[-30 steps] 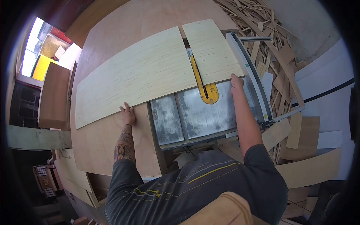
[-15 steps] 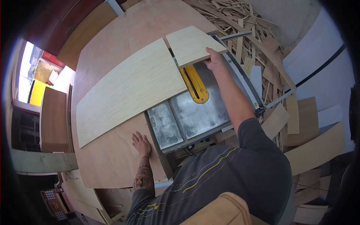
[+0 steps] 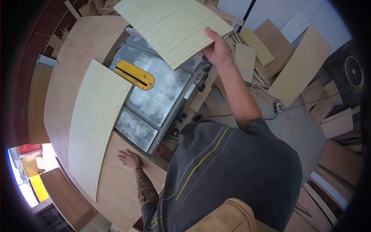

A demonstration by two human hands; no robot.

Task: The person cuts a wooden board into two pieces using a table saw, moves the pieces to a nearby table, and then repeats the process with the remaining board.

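Note:
My right hand (image 3: 219,49) grips the near edge of a pale plywood piece (image 3: 174,29), thumb on top and fingers underneath, and holds it raised over the right side of the table saw (image 3: 154,98). Flat on the wooden table (image 3: 123,170) rests my left hand (image 3: 129,159), its fingers spread and nothing in it. A longer pale plywood panel (image 3: 94,123) lies just beyond that hand, one end reaching the saw top. The yellow throat plate (image 3: 134,75) with its dark slot is bare between the two pieces.
Wood offcuts (image 3: 272,46) lean and lie in heaps on the right. More boards (image 3: 340,162) are stacked at the lower right. A round fan-like object (image 3: 352,72) stands at the far right. A brown panel (image 3: 67,193) stands at the lower left.
My right hand has lifted the smaller plywood piece off the saw and carried it rightward. The view has turned to the right. My left hand stays flat on the table.

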